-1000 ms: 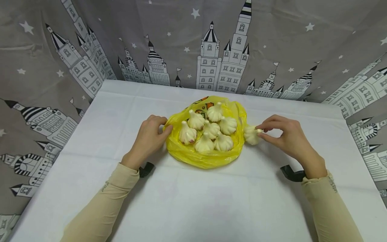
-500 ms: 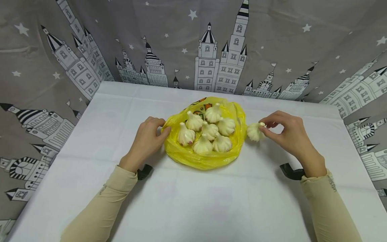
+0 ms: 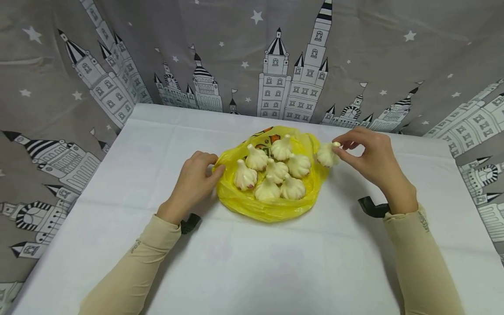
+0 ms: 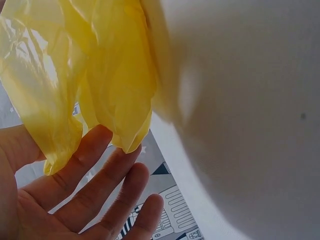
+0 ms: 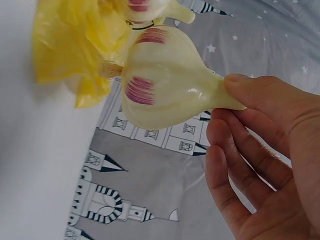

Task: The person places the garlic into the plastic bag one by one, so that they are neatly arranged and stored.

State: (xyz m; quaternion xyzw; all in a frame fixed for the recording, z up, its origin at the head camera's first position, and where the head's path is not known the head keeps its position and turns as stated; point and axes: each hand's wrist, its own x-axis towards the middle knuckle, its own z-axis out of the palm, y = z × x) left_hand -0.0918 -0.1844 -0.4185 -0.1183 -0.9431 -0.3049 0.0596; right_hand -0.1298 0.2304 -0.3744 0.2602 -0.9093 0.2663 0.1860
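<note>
A yellow plastic bag lies spread on the white table with its mouth wide, and several garlic bulbs sit inside it. At the bag's left rim, my left hand pinches the plastic between thumb and index finger; the left wrist view shows the other fingers extended. My right hand grips one more garlic bulb by its stem, at the bag's right rim. In the right wrist view, that garlic bulb has purple streaks on its root end and hangs beside the yellow plastic.
The white table extends around the bag. Behind and along both sides hangs a grey cloth printed with castles and stars. A black strap piece sticks out at the right wrist.
My right hand has lifted the garlic bulb from beside the bag and carried it away from me and slightly left, to the right rim. My left hand keeps its hold on the bag.
</note>
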